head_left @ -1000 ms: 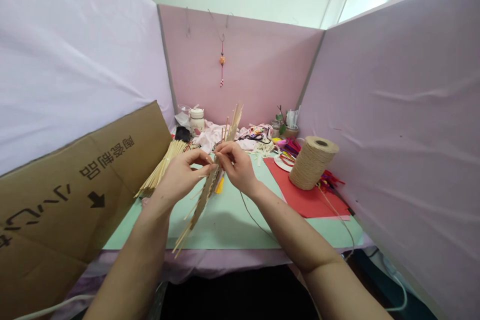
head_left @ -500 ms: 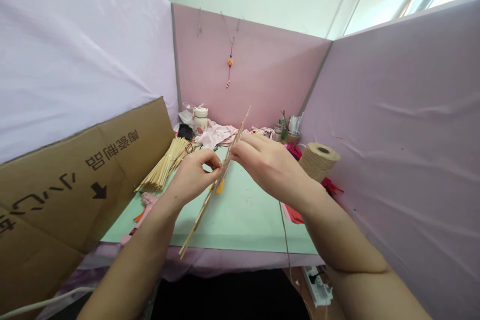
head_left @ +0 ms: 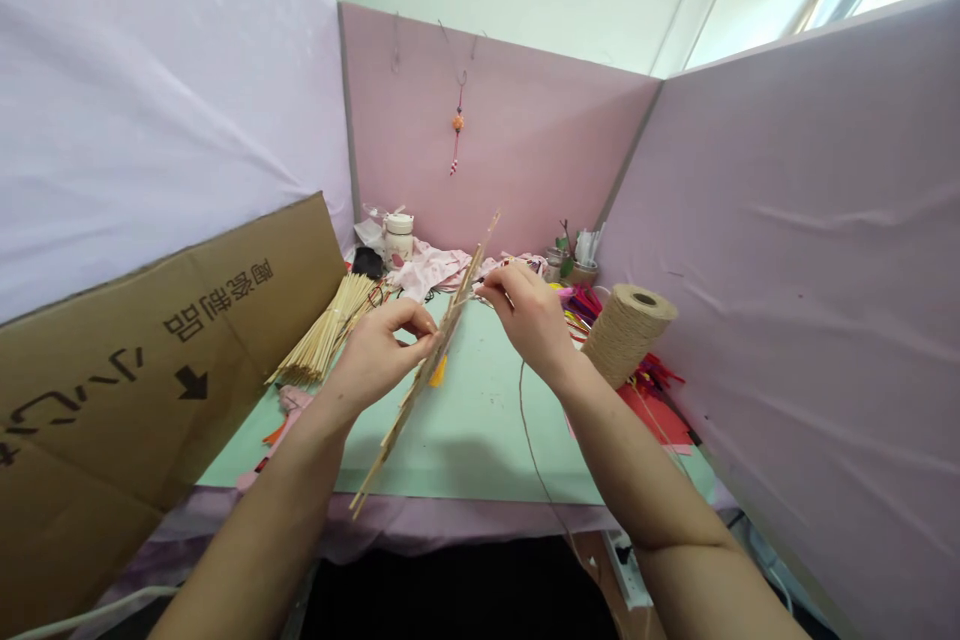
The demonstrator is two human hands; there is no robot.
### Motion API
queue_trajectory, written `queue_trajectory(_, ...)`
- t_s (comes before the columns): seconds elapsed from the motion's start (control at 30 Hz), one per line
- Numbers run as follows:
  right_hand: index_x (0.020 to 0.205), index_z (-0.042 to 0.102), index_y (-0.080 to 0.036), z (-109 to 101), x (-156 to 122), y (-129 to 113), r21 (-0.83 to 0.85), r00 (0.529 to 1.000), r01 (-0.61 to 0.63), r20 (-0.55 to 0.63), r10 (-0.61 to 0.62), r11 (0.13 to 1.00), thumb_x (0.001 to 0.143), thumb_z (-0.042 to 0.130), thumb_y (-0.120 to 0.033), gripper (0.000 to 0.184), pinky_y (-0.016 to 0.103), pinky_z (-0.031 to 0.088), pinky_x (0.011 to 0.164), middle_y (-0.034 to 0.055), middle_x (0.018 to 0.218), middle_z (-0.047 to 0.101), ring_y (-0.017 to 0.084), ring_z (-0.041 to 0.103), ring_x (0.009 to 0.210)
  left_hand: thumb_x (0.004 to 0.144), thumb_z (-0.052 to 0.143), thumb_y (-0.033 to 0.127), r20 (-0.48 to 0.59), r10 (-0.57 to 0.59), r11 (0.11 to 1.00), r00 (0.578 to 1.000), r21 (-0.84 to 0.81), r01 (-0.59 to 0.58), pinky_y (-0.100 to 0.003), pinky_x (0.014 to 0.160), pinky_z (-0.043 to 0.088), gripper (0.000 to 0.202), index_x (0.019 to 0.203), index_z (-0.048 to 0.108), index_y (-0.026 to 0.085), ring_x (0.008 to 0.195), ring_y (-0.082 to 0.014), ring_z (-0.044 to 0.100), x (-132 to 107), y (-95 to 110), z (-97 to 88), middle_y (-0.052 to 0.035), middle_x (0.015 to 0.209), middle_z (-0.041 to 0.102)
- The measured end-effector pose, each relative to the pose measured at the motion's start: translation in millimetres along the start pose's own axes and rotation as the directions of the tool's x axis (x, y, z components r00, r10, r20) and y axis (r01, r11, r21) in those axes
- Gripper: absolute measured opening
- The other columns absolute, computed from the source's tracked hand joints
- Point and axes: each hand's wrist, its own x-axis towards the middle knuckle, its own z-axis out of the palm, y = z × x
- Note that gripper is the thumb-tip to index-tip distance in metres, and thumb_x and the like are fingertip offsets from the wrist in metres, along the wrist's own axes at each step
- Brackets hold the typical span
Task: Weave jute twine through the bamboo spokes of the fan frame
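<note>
The stick panel [head_left: 405, 410] is held edge-on and tilted, raised over the green worktop [head_left: 480, 440]. The left hand [head_left: 379, 352] is pinched shut on the panel's middle. Just right of the panel's upper end, the right hand [head_left: 529, 315] has its fingertips closed on a twine strand [head_left: 531, 440], which trails down below the wrist. Further right of the panel stands a twine spool [head_left: 628, 332]. To the panel's left lie loose sticks [head_left: 330, 328], and beyond them stands a cardboard box [head_left: 150, 360].
</note>
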Motion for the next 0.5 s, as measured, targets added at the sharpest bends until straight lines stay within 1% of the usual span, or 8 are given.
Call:
queue_trajectory(0.07,0.077,0.053,-0.019,13,-4,11,-0.002,0.997,-0.067,0.033,0.067,0.998,0.092,0.054,-0.02,0.015,0.027,0.038,0.069,0.0027,0.077,0.058,0.016,0.052,0.074,0.076,0.064,0.025,-0.006,0.006,1.0,1.0,-0.007,-0.006,-0.023,0.058,0.047,0.008,0.071,0.063,0.019,0.077,-0.0151,0.06,0,-3,0.0,-0.002,0.08,0.067)
queue_trajectory(0.13,0.076,0.053,-0.02,25,-6,20,0.003,0.99,-0.12,0.069,0.12,0.993,0.093,0.054,-0.022,0.017,0.027,0.037,0.069,0.0024,0.077,0.058,0.016,0.052,0.073,0.077,0.064,0.026,-0.016,0.042,0.999,0.999,-0.025,-0.043,-0.025,0.062,0.05,0.01,0.072,0.062,0.019,0.086,-0.0173,0.063,2,-8,0.9,-0.0045,0.094,0.069)
queue_trajectory(0.2,0.077,0.053,-0.02,31,-7,24,0.022,0.984,-0.157,0.093,0.154,0.987,0.093,0.053,-0.024,0.017,0.026,0.037,0.068,0.0022,0.077,0.058,0.016,0.051,0.072,0.077,0.065,0.026,-0.027,0.124,0.991,0.992,-0.051,-0.125,-0.03,0.078,0.053,0.012,0.07,0.059,0.018,0.104,-0.0207,0.062,4,-13,2.6,-0.007,0.113,0.067)
queue_trajectory(0.23,0.077,0.054,-0.02,32,-7,25,0.033,0.981,-0.171,0.1,0.167,0.985,0.093,0.053,-0.025,0.017,0.026,0.037,0.068,0.0021,0.077,0.058,0.016,0.051,0.072,0.078,0.066,0.025,-0.028,0.167,0.982,0.986,-0.083,-0.169,-0.034,0.088,0.052,0.013,0.07,0.058,0.018,0.112,-0.0221,0.06,5,-16,3.6,-0.0079,0.12,0.065)
queue_trajectory(0.27,0.077,0.054,-0.02,32,-7,26,0.042,0.978,-0.183,0.104,0.178,0.982,0.093,0.054,-0.027,0.017,0.026,0.037,0.068,0.002,0.077,0.059,0.015,0.051,0.071,0.078,0.066,0.025,-0.023,0.197,0.971,0.98,-0.132,-0.199,-0.037,0.095,0.049,0.014,0.069,0.057,0.018,0.117,-0.023,0.058,6,-19,4.7,-0.0088,0.125,0.064)
queue_trajectory(0.3,0.077,0.055,-0.02,31,-6,27,0.046,0.977,-0.192,0.108,0.186,0.98,0.092,0.055,-0.028,0.017,0.026,0.036,0.067,0.0019,0.077,0.059,0.015,0.05,0.07,0.079,0.066,0.024,-0.009,0.211,0.959,0.977,-0.194,-0.208,-0.039,0.099,0.048,0.015,0.069,0.056,0.018,0.118,-0.0236,0.058,7,-22,5.7,-0.0098,0.126,0.064)
queue_trajectory(0.4,0.075,0.056,-0.019,21,-2,28,0.031,0.972,-0.195,0.139,0.189,0.98,0.09,0.059,-0.031,0.019,0.026,0.035,0.066,0.0015,0.075,0.059,0.015,0.05,0.069,0.081,0.065,0.025,0.045,0.18,0.926,0.983,-0.346,-0.153,-0.039,0.094,0.052,0.018,0.069,0.055,0.018,0.112,-0.0235,0.063,8,-26,7.6,-0.0121,0.121,0.067)
queue_trajectory(0.5,0.074,0.058,-0.018,5,5,29,0.031,0.966,-0.142,0.223,0.132,0.989,0.09,0.06,-0.028,0.018,0.026,0.036,0.068,0.0017,0.076,0.06,0.015,0.052,0.072,0.082,0.065,0.026,0.076,0.158,0.936,0.985,-0.329,-0.125,-0.037,0.091,0.054,0.016,0.071,0.056,0.018,0.11,-0.0229,0.064,6,-25,7.0,-0.0114,0.118,0.068)
